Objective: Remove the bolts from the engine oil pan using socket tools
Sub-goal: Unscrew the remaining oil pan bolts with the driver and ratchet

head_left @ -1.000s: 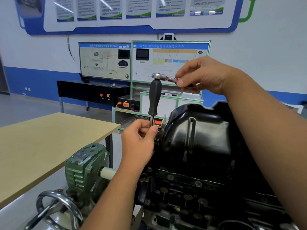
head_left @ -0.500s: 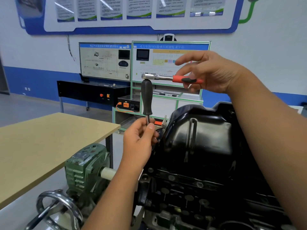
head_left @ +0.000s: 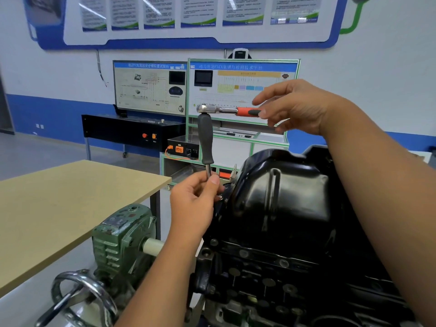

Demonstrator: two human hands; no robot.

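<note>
Left hand: the left hand [head_left: 194, 201] pinches the bare metal shaft of the extension driver [head_left: 205, 140] between thumb and fingertips, just below its dark grip; the other fingers curl loosely behind.
Right hand: the right hand [head_left: 297, 107] grasps the orange-and-black handle of the ratchet [head_left: 225, 110] with thumb and lower fingers, while the forefinger stretches out straight above it.
Ratchet: it lies level, running left from the right hand, its steel head seated on top of the driver's grip.
Driver: it stands nearly upright between the two hands; its lower end is hidden behind the left hand, so I cannot tell what it sits on.
Oil pan: the black oil pan [head_left: 280, 197] sits below the right hand and just right of the left hand.
Bolts: some round heads [head_left: 214, 242] show along the flange beneath the left wrist.
Writing: the trainer board [head_left: 243, 88] behind the hands has a blue header in Chinese including "PACK"; the wall posters [head_left: 198, 10] are too small to read.
</note>
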